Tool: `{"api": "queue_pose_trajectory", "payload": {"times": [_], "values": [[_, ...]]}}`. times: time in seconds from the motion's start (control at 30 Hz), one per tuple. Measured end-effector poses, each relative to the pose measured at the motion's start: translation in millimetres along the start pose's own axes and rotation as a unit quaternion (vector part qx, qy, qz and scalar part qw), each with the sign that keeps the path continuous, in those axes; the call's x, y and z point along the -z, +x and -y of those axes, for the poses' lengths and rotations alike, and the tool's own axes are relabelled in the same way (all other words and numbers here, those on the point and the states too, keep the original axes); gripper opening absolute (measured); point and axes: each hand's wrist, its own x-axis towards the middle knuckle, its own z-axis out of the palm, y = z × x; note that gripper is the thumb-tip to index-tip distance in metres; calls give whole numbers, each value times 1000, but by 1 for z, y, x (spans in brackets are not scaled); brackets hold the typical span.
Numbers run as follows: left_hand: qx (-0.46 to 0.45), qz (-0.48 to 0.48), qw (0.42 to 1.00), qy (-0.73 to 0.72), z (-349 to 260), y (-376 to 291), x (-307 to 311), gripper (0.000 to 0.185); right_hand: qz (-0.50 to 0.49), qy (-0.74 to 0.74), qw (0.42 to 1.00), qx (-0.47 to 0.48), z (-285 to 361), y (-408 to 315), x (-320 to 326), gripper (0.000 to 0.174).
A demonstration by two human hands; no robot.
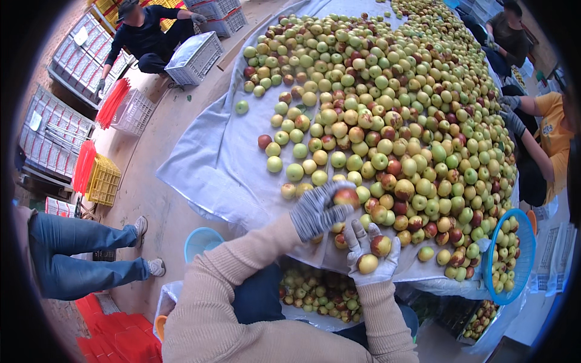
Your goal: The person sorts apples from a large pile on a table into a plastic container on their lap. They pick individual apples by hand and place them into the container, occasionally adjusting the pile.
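Note:
A large heap of green, yellow and reddish-brown jujube-like fruits [386, 113] covers a pale cloth [199, 154] on a raised surface before me. My left hand [320, 211], in a grey striped glove, has its fingers around a red-and-yellow fruit [346, 198] at the heap's near edge. Just right of it and nearer to me, my right hand [373, 254] is turned palm up in a whitish glove. Two fruits lie in it, a reddish-yellow one [381, 245] by the fingers and a yellowish one [367, 263] on the palm.
A blue plastic basket [488, 272] of fruit sits at the right corner. Below the cloth's edge, more fruit [317, 295] lies in a lined container. Gloved people sit at right; another crouches by crates [195, 59] at upper left. Someone in jeans [86, 254] stands at left, near red netting [118, 331].

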Motion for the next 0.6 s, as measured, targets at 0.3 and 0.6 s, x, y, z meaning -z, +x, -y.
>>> {"api": "queue_pose_trajectory", "payload": {"times": [0.3,0.6], "values": [[-7,-208,967,150,50,112,88,30,-15,-29,999,-18,-1,-2,4,61],[141,-124,880,437,121,220,178,45,9,-46,999,-9,4,6,9,58]]}}
